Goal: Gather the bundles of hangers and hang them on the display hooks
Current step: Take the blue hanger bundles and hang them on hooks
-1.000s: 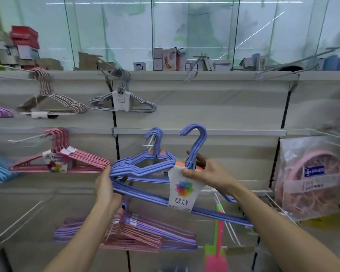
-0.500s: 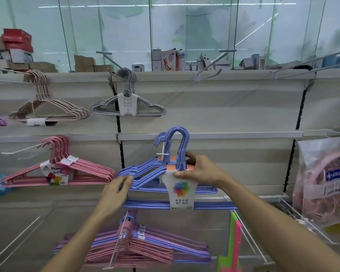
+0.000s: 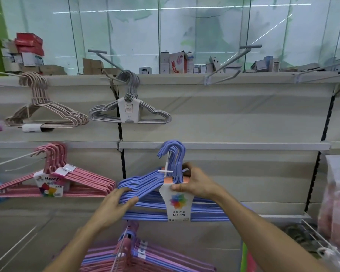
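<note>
Right hand point(image 3: 195, 184) pinches neck of blue plastic hanger bundle point(image 3: 177, 195) at its white card label point(image 3: 178, 205), centre of middle shelf row. Left hand point(image 3: 116, 206) fingers curl around bundle's left shoulder.

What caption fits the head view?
Both hands, left hand and right hand, hold blue hanger bundle at display hook.
</note>
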Demonstrator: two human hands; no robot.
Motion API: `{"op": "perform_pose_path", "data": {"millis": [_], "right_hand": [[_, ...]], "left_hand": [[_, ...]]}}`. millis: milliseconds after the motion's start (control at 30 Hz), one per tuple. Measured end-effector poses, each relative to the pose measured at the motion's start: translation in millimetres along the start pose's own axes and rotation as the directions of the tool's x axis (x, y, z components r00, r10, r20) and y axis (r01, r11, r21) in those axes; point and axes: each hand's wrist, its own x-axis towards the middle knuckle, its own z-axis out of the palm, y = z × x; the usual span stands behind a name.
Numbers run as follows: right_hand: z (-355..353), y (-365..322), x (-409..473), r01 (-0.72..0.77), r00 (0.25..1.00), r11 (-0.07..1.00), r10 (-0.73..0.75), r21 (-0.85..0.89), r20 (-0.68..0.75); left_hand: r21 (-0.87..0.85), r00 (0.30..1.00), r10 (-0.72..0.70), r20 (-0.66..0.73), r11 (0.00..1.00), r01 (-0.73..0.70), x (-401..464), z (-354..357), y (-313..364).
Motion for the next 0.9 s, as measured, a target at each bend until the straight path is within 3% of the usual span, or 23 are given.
{"op": "perform_pose_path", "data": {"millis": [700, 900], "right_hand": [[35.2, 33.0, 40.0, 0.033, 0.996, 0.980, -0.049, -0.194, -0.077], [35.6, 29.3, 34.0, 0.041, 0.987, 0.932, -0.092, -0.360, -0.128]], "left_hand": [[0.155, 0.996, -0.062, 0.071, 0.987, 0.051, 36.6, 29.5, -46.5], [0.177, 0.998, -0.047, 0.040, 0.983, 0.040, 35.7, 34.4, -42.5]]}}
